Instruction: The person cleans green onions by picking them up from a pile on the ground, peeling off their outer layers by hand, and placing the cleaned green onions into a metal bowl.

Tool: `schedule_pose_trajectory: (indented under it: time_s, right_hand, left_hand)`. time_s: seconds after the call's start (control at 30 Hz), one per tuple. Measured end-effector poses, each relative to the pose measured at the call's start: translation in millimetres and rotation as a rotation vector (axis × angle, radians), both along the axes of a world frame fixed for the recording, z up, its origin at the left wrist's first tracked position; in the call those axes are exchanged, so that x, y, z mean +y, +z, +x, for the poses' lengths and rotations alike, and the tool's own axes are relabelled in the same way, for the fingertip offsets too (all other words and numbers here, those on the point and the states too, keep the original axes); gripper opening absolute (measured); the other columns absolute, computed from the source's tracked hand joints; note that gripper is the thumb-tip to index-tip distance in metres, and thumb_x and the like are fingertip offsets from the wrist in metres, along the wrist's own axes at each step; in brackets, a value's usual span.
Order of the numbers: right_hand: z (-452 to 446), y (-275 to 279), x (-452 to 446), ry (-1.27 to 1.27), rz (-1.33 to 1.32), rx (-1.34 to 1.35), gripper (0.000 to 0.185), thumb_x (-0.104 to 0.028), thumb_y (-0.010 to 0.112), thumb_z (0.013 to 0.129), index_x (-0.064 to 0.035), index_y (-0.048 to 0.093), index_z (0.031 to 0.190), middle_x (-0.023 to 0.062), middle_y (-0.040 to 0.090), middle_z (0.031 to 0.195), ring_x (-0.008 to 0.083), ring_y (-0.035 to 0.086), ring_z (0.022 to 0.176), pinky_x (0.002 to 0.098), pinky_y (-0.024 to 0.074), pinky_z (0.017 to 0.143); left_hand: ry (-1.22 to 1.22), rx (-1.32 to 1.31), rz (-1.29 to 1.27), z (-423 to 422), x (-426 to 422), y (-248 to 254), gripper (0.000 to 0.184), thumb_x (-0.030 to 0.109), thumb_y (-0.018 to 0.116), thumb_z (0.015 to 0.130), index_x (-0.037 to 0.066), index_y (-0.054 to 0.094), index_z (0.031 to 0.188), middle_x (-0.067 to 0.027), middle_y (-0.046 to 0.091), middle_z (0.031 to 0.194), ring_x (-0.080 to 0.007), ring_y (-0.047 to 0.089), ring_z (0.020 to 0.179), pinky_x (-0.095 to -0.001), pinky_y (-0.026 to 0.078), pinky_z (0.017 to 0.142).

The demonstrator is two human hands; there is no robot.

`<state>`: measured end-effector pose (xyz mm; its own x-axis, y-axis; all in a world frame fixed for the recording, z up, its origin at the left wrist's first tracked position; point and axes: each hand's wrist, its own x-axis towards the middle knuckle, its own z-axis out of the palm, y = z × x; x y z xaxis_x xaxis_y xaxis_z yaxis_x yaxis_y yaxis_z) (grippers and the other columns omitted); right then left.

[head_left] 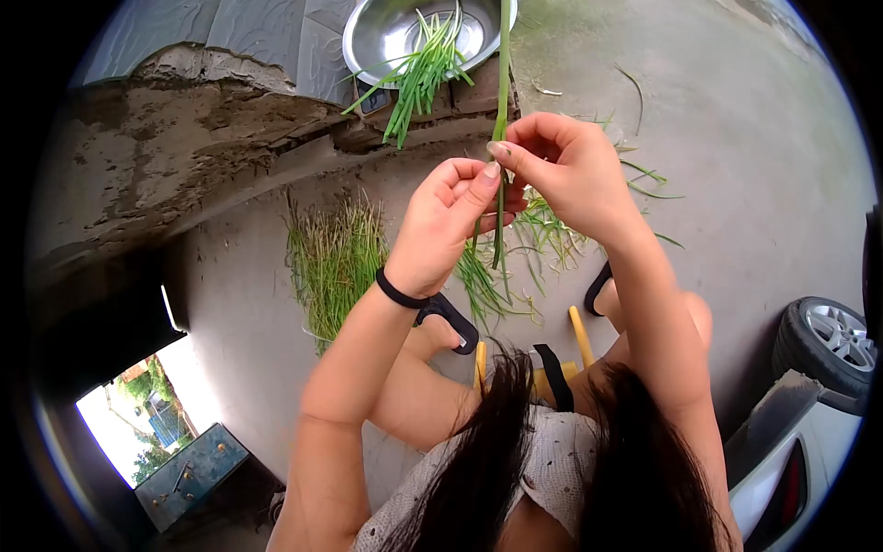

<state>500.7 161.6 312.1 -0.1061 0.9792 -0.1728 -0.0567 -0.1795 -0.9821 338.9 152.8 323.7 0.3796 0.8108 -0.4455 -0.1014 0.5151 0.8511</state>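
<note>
Both hands pinch a long green garlic chive stalk held upright in front of me. My left hand is closed on its lower part, thumb against fingers. Just to the right, my right hand pinches the same stalk between thumb and fingers, almost touching the left thumb. Green leaf ends hang below the fingers. Beyond my hands, a bunch of cleaned garlic chives with white ends lies over the rim of a metal basin.
A large heap of uncleaned chives lies on the concrete floor at left. Trimmed scraps are scattered beyond my feet. The basin sits on a stone ledge. At right are a car wheel and a white vehicle part.
</note>
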Motion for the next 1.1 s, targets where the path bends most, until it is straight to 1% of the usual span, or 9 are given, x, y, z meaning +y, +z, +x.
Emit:
schedule_pose_trajectory:
  time_s: [0.07, 0.23, 0.37, 0.57, 0.67, 0.83, 0.9, 1.0, 1.1]
  right_hand:
    - [-2, -3, -6, 0.055, 0.028, -0.058, 0.016, -0.011, 0.061, 0.083, 0.005, 0.06, 0.081, 0.0065, 0.062, 0.064, 0.0103, 0.058, 0.053, 0.0225, 0.0464, 0.05]
    - [-5, -4, -12, 0.113, -0.007, -0.191, 0.015, -0.01, 0.059, 0.084, 0.004, 0.058, 0.081, 0.0075, 0.06, 0.064, 0.0107, 0.056, 0.057, 0.0254, 0.0446, 0.053]
    - [-2, -12, -7, 0.099, 0.044, -0.292, 0.017, -0.014, 0.06, 0.084, 0.0025, 0.058, 0.081, 0.0074, 0.058, 0.062, 0.012, 0.047, 0.053, 0.0278, 0.041, 0.051]
    - [-3, -20, -4, -0.049, 0.482, -0.658, 0.008, -0.008, 0.057, 0.083, -0.0007, 0.055, 0.084, 0.0127, 0.057, 0.071, 0.0272, 0.054, 0.064, 0.0342, 0.0435, 0.059]
    - [3, -18, -1, -0.118, 0.44, -0.69, 0.007, -0.007, 0.056, 0.082, -0.0014, 0.054, 0.084, 0.0134, 0.056, 0.073, 0.0309, 0.054, 0.069, 0.036, 0.0436, 0.062]
    - [13, -16, 0, -0.207, 0.285, -0.627, 0.012, -0.008, 0.056, 0.082, 0.0007, 0.056, 0.091, 0.0137, 0.059, 0.071, 0.0273, 0.056, 0.061, 0.0348, 0.0445, 0.058]
    - [21, -18, 4, -0.248, 0.208, -0.608, 0.014, -0.008, 0.056, 0.082, 0.0014, 0.057, 0.093, 0.0145, 0.06, 0.07, 0.0265, 0.057, 0.06, 0.0342, 0.045, 0.057]
    - [40, -17, 11, -0.339, 0.169, -0.859, 0.017, -0.007, 0.055, 0.081, 0.0022, 0.057, 0.095, 0.0154, 0.061, 0.071, 0.0264, 0.058, 0.061, 0.0341, 0.0457, 0.058]
    - [63, -21, 11, -0.215, 0.098, -0.969, 0.021, -0.007, 0.055, 0.081, 0.0036, 0.057, 0.099, 0.02, 0.061, 0.077, 0.0316, 0.06, 0.071, 0.0391, 0.0466, 0.065]
  left_hand:
    - [0.019, -0.015, 0.035, -7, -3, -10, 0.025, 0.021, 0.048, 0.093, 0.0, 0.047, 0.107, -0.0105, 0.061, 0.097, -0.0177, 0.062, 0.087, -0.0304, 0.051, 0.078]
    - [-0.026, 0.429, 0.393, -14, -6, -24, 0.018, 0.018, 0.05, 0.092, 0.001, 0.054, 0.095, -0.0061, 0.061, 0.085, -0.0142, 0.062, 0.08, -0.0246, 0.051, 0.069]
    - [0.109, 0.249, 0.253, -13, -7, -17, 0.017, 0.019, 0.046, 0.094, 0.003, 0.05, 0.091, -0.0053, 0.058, 0.083, -0.0134, 0.061, 0.075, -0.0231, 0.048, 0.063]
    - [0.018, -0.111, -0.038, -20, -13, -11, 0.02, 0.025, 0.039, 0.096, 0.007, 0.046, 0.091, -0.0044, 0.055, 0.081, -0.0111, 0.054, 0.067, -0.0205, 0.039, 0.052]
    - [0.012, -0.196, -0.114, -21, -14, -1, 0.02, 0.026, 0.039, 0.096, 0.008, 0.046, 0.09, -0.0038, 0.054, 0.081, -0.0103, 0.052, 0.067, -0.0205, 0.037, 0.052]
    - [0.025, -0.401, -0.219, -20, -12, 9, 0.022, 0.025, 0.033, 0.098, 0.009, 0.043, 0.087, -0.0004, 0.044, 0.071, -0.0035, 0.032, 0.049, -0.0178, 0.025, 0.043]
    - [-0.02, -0.504, -0.224, -23, -11, 10, 0.023, 0.026, 0.032, 0.099, 0.009, 0.042, 0.087, 0.0008, 0.043, 0.069, -0.0031, 0.031, 0.048, -0.0176, 0.024, 0.042]
    - [-0.05, -0.576, -0.245, -27, -9, 13, 0.025, 0.028, 0.03, 0.099, 0.009, 0.042, 0.087, 0.003, 0.04, 0.065, -0.0025, 0.029, 0.046, -0.0171, 0.023, 0.041]
    - [-0.046, -0.624, -0.258, -31, -8, 8, 0.025, 0.027, 0.031, 0.099, 0.007, 0.045, 0.093, 0.0038, 0.039, 0.063, -0.0023, 0.028, 0.047, -0.0167, 0.023, 0.042]
